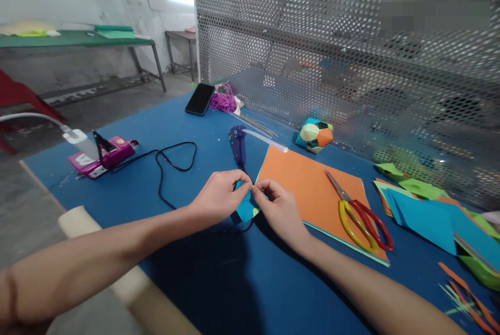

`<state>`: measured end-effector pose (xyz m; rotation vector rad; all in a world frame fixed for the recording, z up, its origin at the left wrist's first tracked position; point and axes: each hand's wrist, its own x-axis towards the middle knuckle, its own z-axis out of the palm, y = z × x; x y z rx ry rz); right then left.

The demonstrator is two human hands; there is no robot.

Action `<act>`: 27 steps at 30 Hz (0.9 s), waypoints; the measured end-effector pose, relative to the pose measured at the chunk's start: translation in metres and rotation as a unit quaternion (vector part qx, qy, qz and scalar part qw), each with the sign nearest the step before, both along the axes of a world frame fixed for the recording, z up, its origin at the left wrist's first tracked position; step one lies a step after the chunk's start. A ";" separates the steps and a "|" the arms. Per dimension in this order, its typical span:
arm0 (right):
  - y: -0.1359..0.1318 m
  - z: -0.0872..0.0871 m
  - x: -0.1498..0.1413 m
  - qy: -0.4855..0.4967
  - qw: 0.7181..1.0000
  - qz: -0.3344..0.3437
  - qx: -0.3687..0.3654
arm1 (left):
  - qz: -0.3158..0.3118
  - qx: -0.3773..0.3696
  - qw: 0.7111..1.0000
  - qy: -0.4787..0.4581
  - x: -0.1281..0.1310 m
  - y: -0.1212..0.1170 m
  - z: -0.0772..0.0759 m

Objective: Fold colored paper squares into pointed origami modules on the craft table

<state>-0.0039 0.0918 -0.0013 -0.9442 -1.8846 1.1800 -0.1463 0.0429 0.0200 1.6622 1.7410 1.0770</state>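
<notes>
Both of my hands meet over the blue table, pinching a small folded blue paper piece (246,209) that shows some pale green at its lower edge. My left hand (222,194) grips it from the left with thumb and forefinger. From the right, my right hand (279,207) pinches its upper edge, the fingertips of both hands nearly touching. Part of the paper is hidden behind the fingers. Just beyond the hands lies a dark blue glue gun (238,145) with a clear glue stick (269,140) sticking out of it.
Right of my hands, scissors (353,210) with red and yellow handles rest on orange paper sheets (304,178). A multicoloured paper ball (314,135) stands by the perforated metal screen (273,27). Paper scraps (425,215) lie far right. A purple power strip (105,157), black cable (160,168) and phone (200,99) are leftward.
</notes>
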 end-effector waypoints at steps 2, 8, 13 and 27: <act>0.000 -0.002 0.001 -0.009 1.000 -0.005 0.021 | -0.011 0.012 1.000 0.017 0.001 0.000 0.000; 0.004 -0.009 0.005 -0.029 0.993 0.004 0.110 | -0.040 -0.018 0.999 0.025 -0.001 0.002 0.004; 0.006 -0.015 0.008 -0.037 0.984 0.025 0.173 | -0.056 -0.037 0.997 0.032 -0.003 0.003 0.004; 0.009 -0.009 0.010 0.023 0.995 0.042 0.088 | 0.028 0.021 0.999 -0.022 -0.006 0.003 -0.002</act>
